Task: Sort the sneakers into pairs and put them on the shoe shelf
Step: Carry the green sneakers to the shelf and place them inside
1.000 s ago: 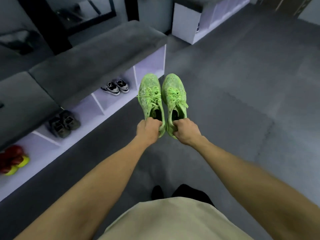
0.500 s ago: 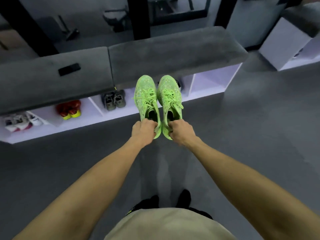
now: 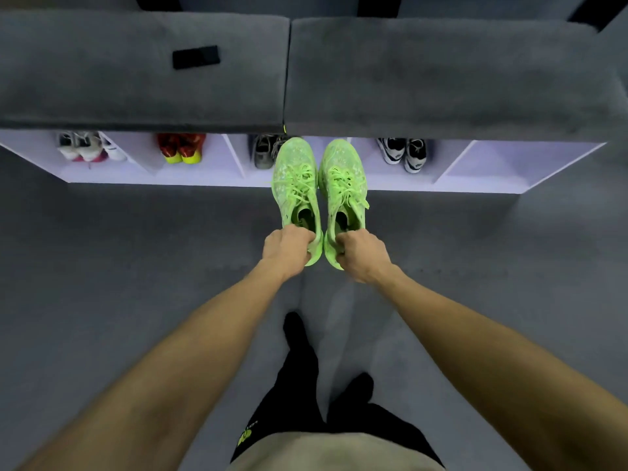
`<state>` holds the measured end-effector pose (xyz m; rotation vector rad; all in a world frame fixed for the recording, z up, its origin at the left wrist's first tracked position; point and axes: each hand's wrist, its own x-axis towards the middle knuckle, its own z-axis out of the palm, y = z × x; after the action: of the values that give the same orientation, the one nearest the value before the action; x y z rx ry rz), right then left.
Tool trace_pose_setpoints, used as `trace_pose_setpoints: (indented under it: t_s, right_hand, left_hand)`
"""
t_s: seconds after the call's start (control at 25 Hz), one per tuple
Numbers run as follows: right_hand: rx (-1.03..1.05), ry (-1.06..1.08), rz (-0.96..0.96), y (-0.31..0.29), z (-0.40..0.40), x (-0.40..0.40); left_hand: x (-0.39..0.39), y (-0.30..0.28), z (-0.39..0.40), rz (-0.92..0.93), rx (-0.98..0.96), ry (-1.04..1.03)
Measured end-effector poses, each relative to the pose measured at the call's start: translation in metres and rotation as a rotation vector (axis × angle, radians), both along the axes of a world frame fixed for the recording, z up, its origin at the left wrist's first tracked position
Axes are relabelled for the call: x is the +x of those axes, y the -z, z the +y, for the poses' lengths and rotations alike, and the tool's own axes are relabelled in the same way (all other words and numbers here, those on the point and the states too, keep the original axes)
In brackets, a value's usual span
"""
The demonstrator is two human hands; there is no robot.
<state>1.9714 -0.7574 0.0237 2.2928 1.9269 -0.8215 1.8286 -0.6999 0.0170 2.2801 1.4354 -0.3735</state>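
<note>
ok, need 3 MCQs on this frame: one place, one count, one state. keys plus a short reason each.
1. Where is the black flat object?
A. on the left bench cushion
B. on the floor
C. inside a shelf compartment

2. How many pairs are visible in the shoe shelf?
A. two
B. four
C. six

3. What is the left hand doing?
A. hanging idle
B. gripping the heel of a green sneaker
C. pressing the cushion

Answers:
1 A: it lies on the left bench cushion.
2 B: white-pink pair, red-yellow pair, grey pair, black-white pair.
3 B: fingers curl round the left green sneaker; the right hand grips the right green sneaker.
</note>
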Motion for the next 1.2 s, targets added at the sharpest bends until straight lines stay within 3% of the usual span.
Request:
trace_pose_setpoints:
  t_s: [0.36,0.8,1.2]
  right_hand:
    - [-0.093,0.015,0.003,0.165,0.128,0.014]
    - [0.012,-0.026,-0.058,0.399,0.315,0.079]
    - [0.15,-0.018,-0.146,0.538,0.461,0.135]
  left_hand:
    - [0.012,0.166,0.13,0.053,-0.07,0.027]
    - [0.077,0.406,0.313,-0.019,0.049,0.04]
    - [0.121,0.547,0.464,-0.189,0.157,-0.028]
